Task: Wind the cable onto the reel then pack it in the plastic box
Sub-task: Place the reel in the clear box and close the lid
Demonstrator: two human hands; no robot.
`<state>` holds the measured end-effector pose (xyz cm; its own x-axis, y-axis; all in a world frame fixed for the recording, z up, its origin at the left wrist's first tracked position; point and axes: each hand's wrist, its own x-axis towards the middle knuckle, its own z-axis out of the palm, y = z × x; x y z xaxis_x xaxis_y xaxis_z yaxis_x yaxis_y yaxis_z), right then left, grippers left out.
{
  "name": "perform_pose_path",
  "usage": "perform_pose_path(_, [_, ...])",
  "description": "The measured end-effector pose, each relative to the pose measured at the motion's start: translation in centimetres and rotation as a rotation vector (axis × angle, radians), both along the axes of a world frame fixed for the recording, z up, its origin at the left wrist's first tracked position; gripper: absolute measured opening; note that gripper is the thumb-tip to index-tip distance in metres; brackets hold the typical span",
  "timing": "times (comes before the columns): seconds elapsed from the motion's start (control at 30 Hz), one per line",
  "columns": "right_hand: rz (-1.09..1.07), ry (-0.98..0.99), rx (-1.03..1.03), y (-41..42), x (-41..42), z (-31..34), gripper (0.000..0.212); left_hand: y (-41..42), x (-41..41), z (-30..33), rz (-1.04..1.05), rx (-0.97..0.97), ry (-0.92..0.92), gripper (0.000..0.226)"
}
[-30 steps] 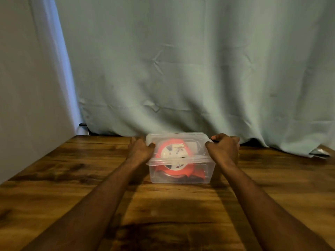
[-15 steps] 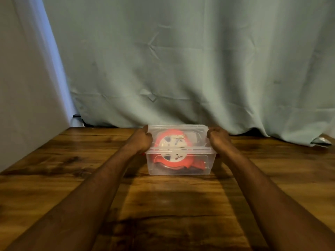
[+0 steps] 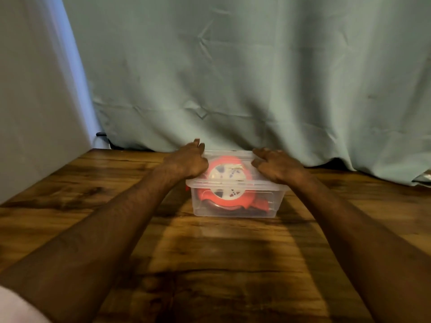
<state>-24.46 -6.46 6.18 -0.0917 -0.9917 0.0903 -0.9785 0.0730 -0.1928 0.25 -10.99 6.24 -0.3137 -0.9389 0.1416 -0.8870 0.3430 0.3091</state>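
A clear plastic box (image 3: 275,201) with its lid (image 3: 233,183) on stands on the wooden table near the far edge. Inside it lies an orange reel (image 3: 227,177) with a white hub, and dark cable shows along the box's bottom. My left hand (image 3: 186,163) rests palm down on the lid's left part, fingers at its far left corner. My right hand (image 3: 276,165) lies on the lid's right part, fingers spread toward its far right corner. Both hands press flat on the lid rather than wrapping around it.
The wooden table (image 3: 210,264) stretches toward me in front of the box. A pale green curtain (image 3: 256,78) hangs right behind the box. A grey wall panel (image 3: 35,101) closes the left side. A small shiny object (image 3: 423,180) peeks from under the curtain at far right.
My hands have moved from gripping the box's left and right sides to lying on top of the lid. The box sits a little farther away, close to the curtain.
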Motion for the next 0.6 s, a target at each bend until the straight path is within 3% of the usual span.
perform_pose_path(0.13, [-0.022,-0.129,-0.089,0.5,0.3,-0.9,0.053,0.0,-0.5,-1.2,-0.032,0.054,-0.056,0.061])
perform_pose_path(0.23, [-0.243,-0.295,-0.212,1.4,0.4,-0.8,0.048,0.1,-0.7,-1.2,-0.025,0.045,-0.06,0.06])
perform_pose_path(0.3, [-0.357,-0.462,-0.206,1.8,0.3,-0.5,0.049,0.0,-0.6,-1.0,-0.032,0.051,-0.078,0.062])
perform_pose_path(0.43, [-0.39,-0.779,-0.112,1.8,0.2,-0.8,0.037,0.1,-0.4,-1.2,-0.026,0.051,-0.063,0.063])
perform_pose_path(0.5, [-0.409,-0.921,-0.109,1.8,0.0,-1.0,0.042,0.2,-0.5,-1.3,-0.031,0.039,-0.038,0.06])
perform_pose_path(0.53, [-0.427,-0.899,-0.146,1.8,0.0,-1.2,0.044,0.1,-0.5,-1.4,-0.029,0.033,-0.03,0.06])
perform_pose_path(0.6, [-0.502,-0.6,-0.28,1.9,0.1,-1.3,0.046,-0.1,-0.4,-1.6,-0.024,0.025,-0.033,0.06])
